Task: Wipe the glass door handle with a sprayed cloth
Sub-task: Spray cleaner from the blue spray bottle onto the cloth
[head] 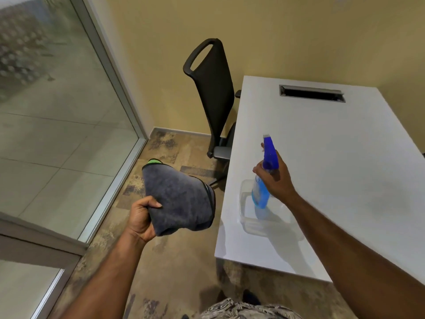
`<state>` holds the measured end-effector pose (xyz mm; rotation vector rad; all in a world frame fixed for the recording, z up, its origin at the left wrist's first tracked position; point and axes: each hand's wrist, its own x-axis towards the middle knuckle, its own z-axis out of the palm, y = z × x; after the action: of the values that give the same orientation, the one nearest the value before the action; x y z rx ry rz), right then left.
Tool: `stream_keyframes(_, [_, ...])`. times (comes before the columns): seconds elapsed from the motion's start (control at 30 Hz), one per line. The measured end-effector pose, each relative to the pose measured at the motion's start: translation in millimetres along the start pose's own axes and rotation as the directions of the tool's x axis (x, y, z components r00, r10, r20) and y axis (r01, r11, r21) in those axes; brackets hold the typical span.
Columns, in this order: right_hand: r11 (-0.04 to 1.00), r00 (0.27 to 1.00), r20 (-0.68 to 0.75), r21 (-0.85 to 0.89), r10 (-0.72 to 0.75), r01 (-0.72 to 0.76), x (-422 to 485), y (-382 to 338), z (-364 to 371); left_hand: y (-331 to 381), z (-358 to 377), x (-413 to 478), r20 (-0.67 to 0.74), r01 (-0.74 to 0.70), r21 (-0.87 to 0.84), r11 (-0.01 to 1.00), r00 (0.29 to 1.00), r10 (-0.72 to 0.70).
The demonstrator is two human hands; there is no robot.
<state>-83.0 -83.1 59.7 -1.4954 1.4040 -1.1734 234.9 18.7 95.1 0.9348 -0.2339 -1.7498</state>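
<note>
Cloth-wetting step, by judgement: left hand (142, 217) fingers clamp the grey cloth (179, 199) beside the worktop (333, 157), right hand (274, 178) fingers encircle the spray bottle (261, 194); next, aim nozzle at cloth; door handle unseen.

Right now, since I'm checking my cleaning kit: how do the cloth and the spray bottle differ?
The cloth is grey and folded; the spray bottle is clear, with blue liquid. The left hand holds the cloth over the floor; the right hand holds the spray bottle at the clear tray on the table. Shared: each is in one hand.
</note>
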Motion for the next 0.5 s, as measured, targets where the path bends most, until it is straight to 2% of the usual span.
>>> stream_keyframes(0.1, [0.996,0.989,0.118,0.019,-0.090,0.088,4,-32,-8,5,-2,2,0.004,0.001,0.002,1.000,1.000,-0.001])
stream_keyframes(0.2, [0.992,0.967,0.227,-0.014,-0.117,0.123,2,-61,-9,12,-3,4,0.011,-0.006,0.001,1.000,1.000,0.006])
stream_keyframes(0.33, [0.984,0.907,0.419,-0.143,-0.039,0.108,-18,-87,5,23,-4,4,0.011,-0.052,-0.009,0.999,0.999,0.052])
stream_keyframes(0.5, [0.985,0.840,0.540,-0.166,0.049,0.049,-58,-103,42,28,-1,1,0.001,-0.076,-0.024,0.997,0.997,0.076])
